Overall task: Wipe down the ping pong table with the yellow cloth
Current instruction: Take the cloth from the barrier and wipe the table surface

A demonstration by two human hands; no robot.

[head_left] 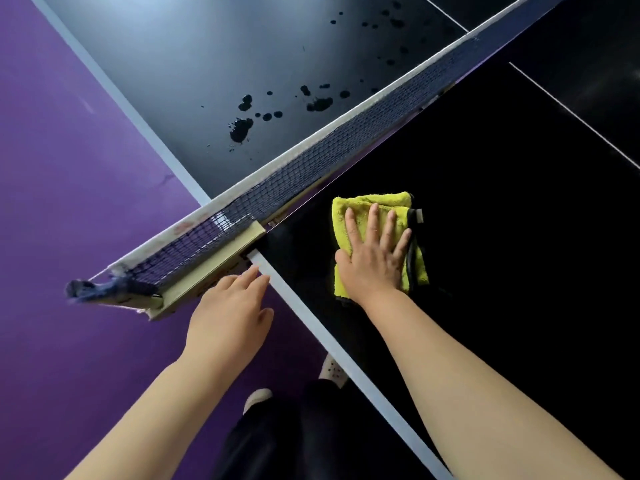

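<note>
Floor (69, 202): purple all the way down our left side, plain, no markings on it

Ping pong table (519, 202): dark top, cut in two by the net; the near half looks almost black, the far half picks up a pale sheen

Edge stripe (311, 317): white band along the table side nearest us, running from the bottom of the view up to the net post

Net (311, 157): dark blue mesh with a worn white top tape, stretched on a diagonal; its end hangs out over the floor and looks frayed

Net clamp (214, 265): cream-coloured bracket gripping the table edge; if there's a brand on it we can't read it

Yellow cloth (367, 206): folded, lying flat on the near half of the table, close to the net and just in from the edge stripe, with a dark trim down its right side

Right hand (374, 258): flat on top of the cloth, fingers straight and spread, palm pressing it to the table

Left hand (228, 313): holding nothing, fingers loose and mostly straight, tips at the table corner beside the clamp; can't tell if they actually touch

Wet splashes (240, 128): dark blotches and droplets scattered over the far half, beyond the net

Shoes (256, 398): pale, poking out below dark trousers, next to the table edge

Cloth tag (419, 215): small white label at the cloth's top right corner, too tiny to read
</note>
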